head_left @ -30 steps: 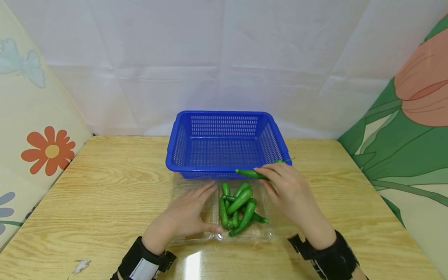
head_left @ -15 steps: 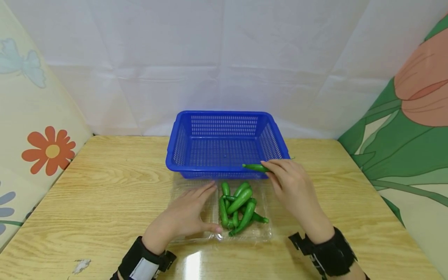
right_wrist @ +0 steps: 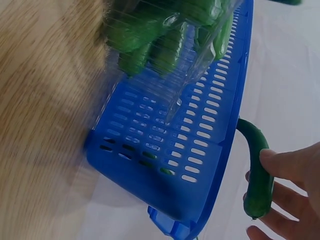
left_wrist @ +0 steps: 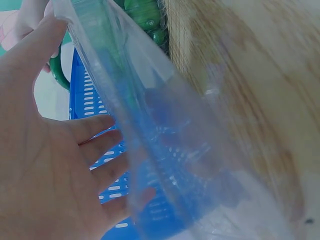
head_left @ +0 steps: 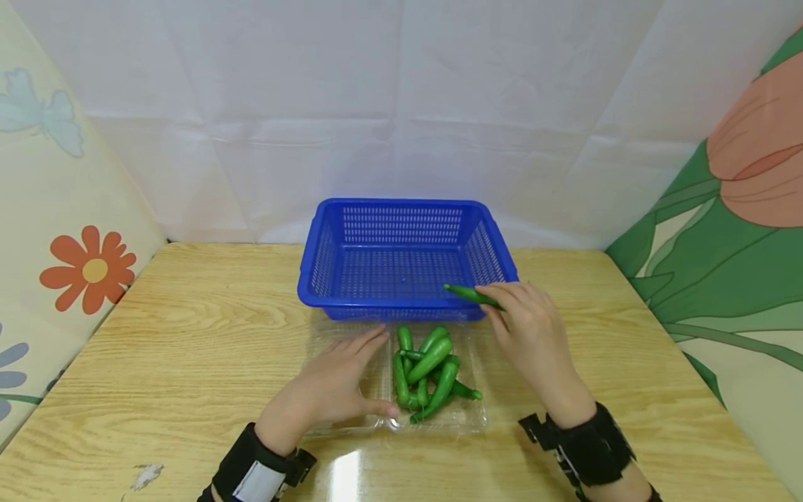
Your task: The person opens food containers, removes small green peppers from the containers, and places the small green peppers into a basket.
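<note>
My right hand (head_left: 533, 341) pinches a green chili pepper (head_left: 465, 293) between thumb and fingers, over the front right rim of the blue basket (head_left: 370, 302). In the right wrist view that curved pepper (right_wrist: 257, 170) stands outside the basket's slotted wall, its thin end near the rim. My left hand (head_left: 329, 387) lies over the left half of a clear plastic clamshell container (head_left: 467, 420), thumb and fingers spread wide. From the left wrist, the fingers look fairly straight along the container's clear wall (left_wrist: 165, 150). Several green peppers (head_left: 433, 359) are heaped in its right half.
The basket stands behind the container, against a white cloth backdrop (head_left: 401, 104). Its visible floor shows no peppers in the head view, while bits of green (right_wrist: 166, 171) show through its slots in the right wrist view. Wood-grain tabletop (head_left: 201, 335) surrounds both.
My right hand has moved a little to the right and away from me, carrying the pepper from the basket's front edge to over the rim. The left hand has stayed still.
</note>
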Demonstrator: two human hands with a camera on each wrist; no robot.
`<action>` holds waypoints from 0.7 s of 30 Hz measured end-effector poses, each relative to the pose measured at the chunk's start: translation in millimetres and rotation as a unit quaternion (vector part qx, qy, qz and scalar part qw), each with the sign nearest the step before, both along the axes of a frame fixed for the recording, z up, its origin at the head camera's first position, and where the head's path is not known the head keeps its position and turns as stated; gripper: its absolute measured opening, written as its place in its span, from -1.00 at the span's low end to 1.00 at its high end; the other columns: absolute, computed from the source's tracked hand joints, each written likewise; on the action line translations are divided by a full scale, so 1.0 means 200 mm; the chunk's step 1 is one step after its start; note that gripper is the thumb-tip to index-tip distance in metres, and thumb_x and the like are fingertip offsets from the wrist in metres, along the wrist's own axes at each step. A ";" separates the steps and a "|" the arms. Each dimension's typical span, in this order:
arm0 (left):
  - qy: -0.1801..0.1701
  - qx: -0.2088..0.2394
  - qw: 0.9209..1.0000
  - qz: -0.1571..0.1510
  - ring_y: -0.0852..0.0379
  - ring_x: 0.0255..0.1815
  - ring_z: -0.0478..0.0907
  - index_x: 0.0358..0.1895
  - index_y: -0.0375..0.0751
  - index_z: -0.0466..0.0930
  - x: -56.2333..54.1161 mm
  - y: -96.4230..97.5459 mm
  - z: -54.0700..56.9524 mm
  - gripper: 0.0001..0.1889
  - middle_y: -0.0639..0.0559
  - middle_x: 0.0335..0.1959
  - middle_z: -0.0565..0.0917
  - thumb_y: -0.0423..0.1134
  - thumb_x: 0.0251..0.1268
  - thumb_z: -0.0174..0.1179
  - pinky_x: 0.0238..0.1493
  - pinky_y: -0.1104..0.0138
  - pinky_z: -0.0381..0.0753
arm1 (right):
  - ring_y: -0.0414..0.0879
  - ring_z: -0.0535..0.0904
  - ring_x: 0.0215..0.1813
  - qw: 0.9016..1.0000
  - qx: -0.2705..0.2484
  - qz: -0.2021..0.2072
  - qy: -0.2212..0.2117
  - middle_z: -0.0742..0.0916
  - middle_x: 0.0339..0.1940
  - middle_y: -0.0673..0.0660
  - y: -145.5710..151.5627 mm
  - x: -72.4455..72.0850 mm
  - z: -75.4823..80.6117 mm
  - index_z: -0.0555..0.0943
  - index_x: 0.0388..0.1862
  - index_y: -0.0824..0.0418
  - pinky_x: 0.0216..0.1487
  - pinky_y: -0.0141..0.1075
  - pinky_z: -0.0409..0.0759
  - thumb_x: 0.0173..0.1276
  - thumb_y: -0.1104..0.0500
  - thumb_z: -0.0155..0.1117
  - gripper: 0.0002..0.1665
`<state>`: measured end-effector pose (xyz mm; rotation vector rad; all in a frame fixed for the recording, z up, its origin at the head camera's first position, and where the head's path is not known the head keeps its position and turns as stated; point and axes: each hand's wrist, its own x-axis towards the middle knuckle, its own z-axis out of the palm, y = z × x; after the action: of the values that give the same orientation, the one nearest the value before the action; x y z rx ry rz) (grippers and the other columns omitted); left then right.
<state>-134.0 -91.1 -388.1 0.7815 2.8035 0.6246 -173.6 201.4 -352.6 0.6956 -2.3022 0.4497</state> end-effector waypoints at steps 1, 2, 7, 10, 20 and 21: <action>0.000 0.000 1.000 0.000 -0.19 0.53 0.08 0.58 -0.13 0.06 0.00 0.00 0.00 0.18 -0.03 0.60 0.05 0.45 -0.06 0.30 0.50 -0.11 0.05 | 0.16 0.64 -0.07 1.000 -0.001 0.000 -0.001 0.74 -0.10 0.27 0.00 0.00 0.00 0.71 -0.06 0.33 0.09 0.05 0.57 0.11 0.43 0.50 -0.63; 0.000 0.001 1.000 0.000 -0.19 0.53 0.08 0.58 -0.13 0.06 0.00 0.00 0.00 0.18 -0.03 0.60 0.05 0.45 -0.06 0.30 0.50 -0.12 0.05 | 0.16 0.64 -0.07 1.000 -0.002 0.000 -0.003 0.74 -0.10 0.27 0.00 0.00 0.00 0.71 -0.06 0.33 0.09 0.05 0.57 0.11 0.43 0.50 -0.63; -0.002 -0.001 1.000 -0.001 -0.19 0.53 0.08 0.58 -0.13 0.06 0.00 0.00 0.00 0.18 -0.02 0.60 0.04 0.45 -0.06 0.30 0.50 -0.11 0.05 | 0.17 0.65 -0.06 1.000 -0.008 0.000 -0.009 0.74 -0.08 0.28 0.01 -0.01 -0.02 0.71 -0.06 0.34 0.13 0.08 0.56 0.11 0.45 0.48 -0.64; -0.001 -0.001 1.000 -0.002 -0.19 0.54 0.08 0.58 -0.13 0.06 0.00 0.00 0.00 0.18 -0.02 0.60 0.04 0.46 -0.06 0.29 0.50 -0.11 0.04 | 0.18 0.65 -0.07 1.000 -0.015 -0.003 -0.006 0.75 -0.10 0.28 0.02 -0.02 -0.02 0.71 -0.06 0.35 0.12 0.08 0.56 0.12 0.47 0.46 -0.64; 0.003 -0.002 1.000 -0.003 -0.19 0.53 0.08 0.58 -0.14 0.07 0.00 0.00 0.00 0.18 -0.03 0.60 0.05 0.46 -0.06 0.29 0.50 -0.11 0.04 | 0.19 0.65 -0.08 0.999 -0.025 -0.023 -0.008 0.75 -0.10 0.27 0.03 -0.04 -0.04 0.71 -0.04 0.34 0.03 0.06 0.60 0.15 0.44 0.46 -0.65; 0.003 -0.002 1.000 -0.003 -0.19 0.53 0.08 0.58 -0.14 0.07 0.00 0.00 0.00 0.18 -0.03 0.60 0.05 0.46 -0.06 0.29 0.50 -0.11 0.04 | 0.19 0.65 -0.08 0.999 -0.025 -0.023 -0.009 0.75 -0.10 0.27 0.03 -0.04 -0.04 0.71 -0.04 0.34 0.03 0.06 0.60 0.15 0.44 0.46 -0.65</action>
<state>-135.0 -91.4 -388.3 0.7908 2.8054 0.6159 -181.8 208.3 -361.5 0.6147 -2.3107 0.4917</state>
